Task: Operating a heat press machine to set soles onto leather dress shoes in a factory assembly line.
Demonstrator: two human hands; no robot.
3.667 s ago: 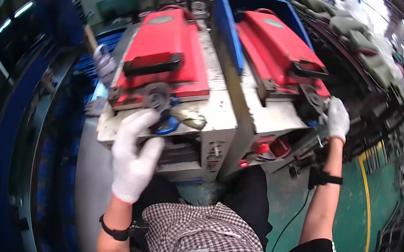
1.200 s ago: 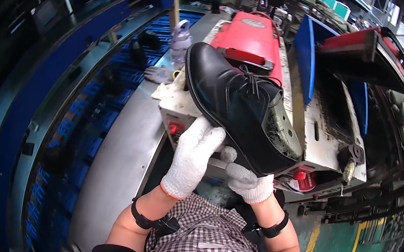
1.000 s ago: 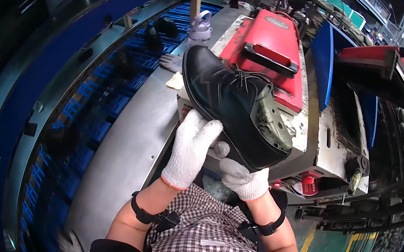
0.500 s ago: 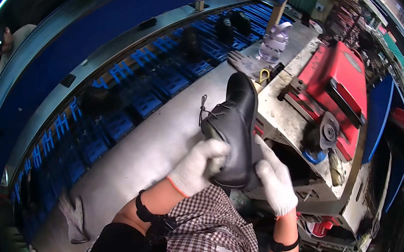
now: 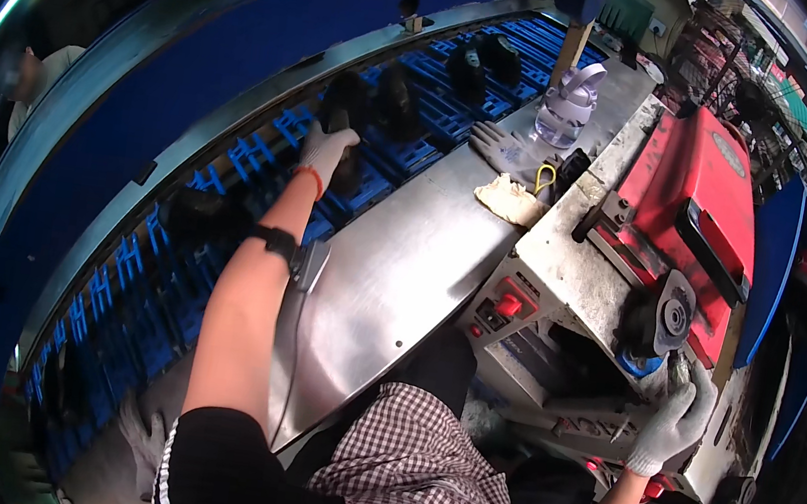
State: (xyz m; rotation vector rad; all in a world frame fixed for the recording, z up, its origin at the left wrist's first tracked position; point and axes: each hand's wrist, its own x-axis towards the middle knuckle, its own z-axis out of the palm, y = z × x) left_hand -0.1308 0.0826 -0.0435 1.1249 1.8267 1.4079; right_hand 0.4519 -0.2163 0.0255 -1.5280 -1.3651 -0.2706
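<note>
My left hand, in a white knit glove with an orange cuff, reaches out over the blue slatted conveyor. Its fingers close on a dark shoe lying there; shadow blurs the shoe's outline. Over at the right, my gloved right hand is at the front edge of the bench machine. Between its thumb and fingers is a small crumpled, yellowish-silver piece, whose kind I cannot make out. A black rubber-like round part sits just above that hand.
Beyond the metal ledge, the conveyor carries several dark shoes. A pale cloth, a grey glove and a purple bottle lie or stand toward the back. The red-topped machine borders the right.
The black laced shoe has left the space before me, where both hands held it. My left hand has moved far left onto the conveyor; my right has moved right to the machine's edge.
</note>
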